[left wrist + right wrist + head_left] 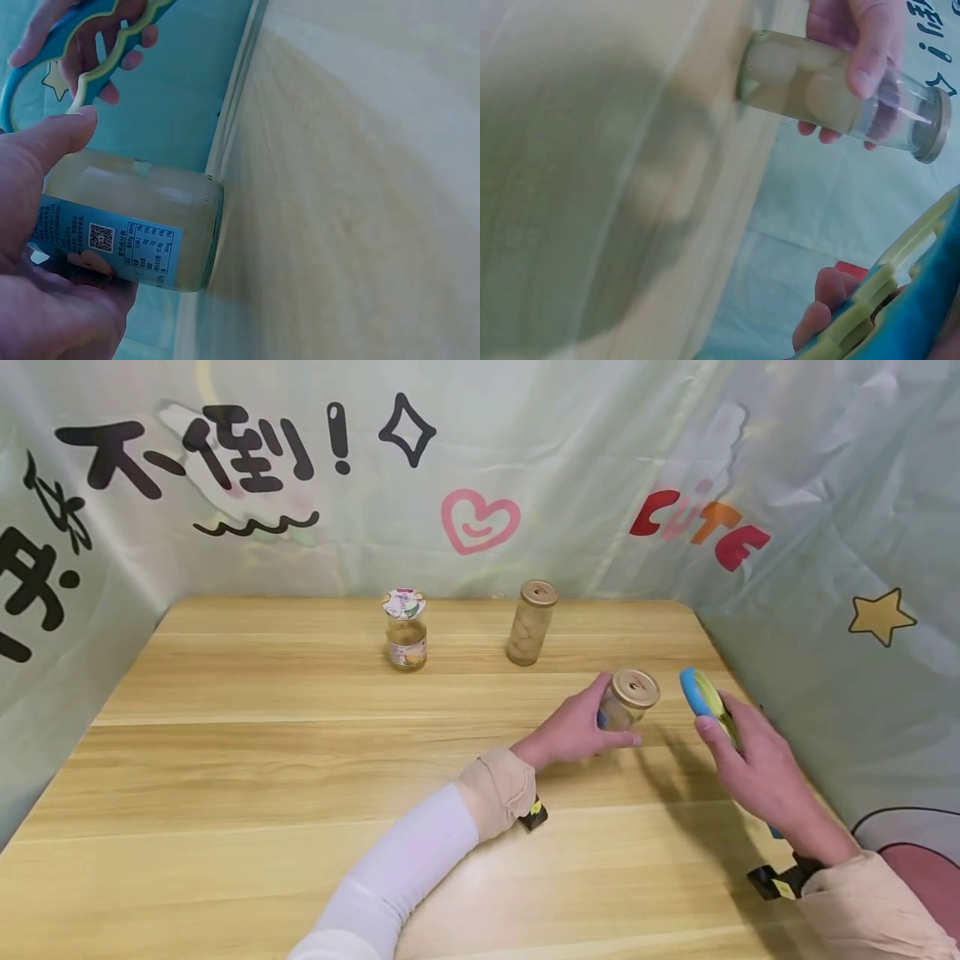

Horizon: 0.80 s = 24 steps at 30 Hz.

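My left hand [573,727] grips a glass jar [622,716] with a gold lid, thumb and fingers wrapped around its sides. The jar is nearly upright, its base right at the tabletop in the right wrist view. A blue label [135,244] with a QR code shows on it, and pale round pieces sit in liquid inside. To the right of the lid, my right hand [765,768] holds a blue and yellow-green jar opener [699,695] with a scalloped inner edge. The opener [54,49] is in the air, apart from the jar.
Farther back on the wooden table [300,768] stand two jars: a short one [407,655] with a patterned white lid and a tall gold-lidded one [528,635]. A printed fabric backdrop [585,452] encloses the table's back and sides.
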Each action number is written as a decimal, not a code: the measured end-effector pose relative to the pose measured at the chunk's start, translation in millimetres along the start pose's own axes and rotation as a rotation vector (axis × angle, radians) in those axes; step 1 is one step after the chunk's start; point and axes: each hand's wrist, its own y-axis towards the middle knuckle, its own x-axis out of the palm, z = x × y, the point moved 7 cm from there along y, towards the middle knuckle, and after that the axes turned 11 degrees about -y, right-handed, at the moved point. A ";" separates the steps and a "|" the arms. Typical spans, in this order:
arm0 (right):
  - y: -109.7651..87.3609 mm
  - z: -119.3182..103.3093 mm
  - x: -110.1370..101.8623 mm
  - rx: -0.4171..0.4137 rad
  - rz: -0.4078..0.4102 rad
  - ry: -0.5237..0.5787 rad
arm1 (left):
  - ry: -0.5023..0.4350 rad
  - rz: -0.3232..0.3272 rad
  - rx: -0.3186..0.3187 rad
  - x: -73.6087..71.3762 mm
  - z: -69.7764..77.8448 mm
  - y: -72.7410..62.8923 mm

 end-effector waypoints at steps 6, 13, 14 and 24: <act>-0.7 -4.3 -8.6 0.036 0.030 -0.025 | 0.025 -0.026 0.019 2.3 1.3 -3.8; -1.5 -12.3 -16.7 0.048 0.075 -0.075 | 0.053 -0.050 0.019 6.0 4.8 -8.1; -1.9 -14.5 -17.9 0.041 0.080 -0.084 | 0.053 -0.058 0.020 7.3 5.6 -8.8; 2.2 -45.6 -30.7 -0.068 0.147 -0.208 | 0.041 -0.082 0.020 14.2 10.6 -11.6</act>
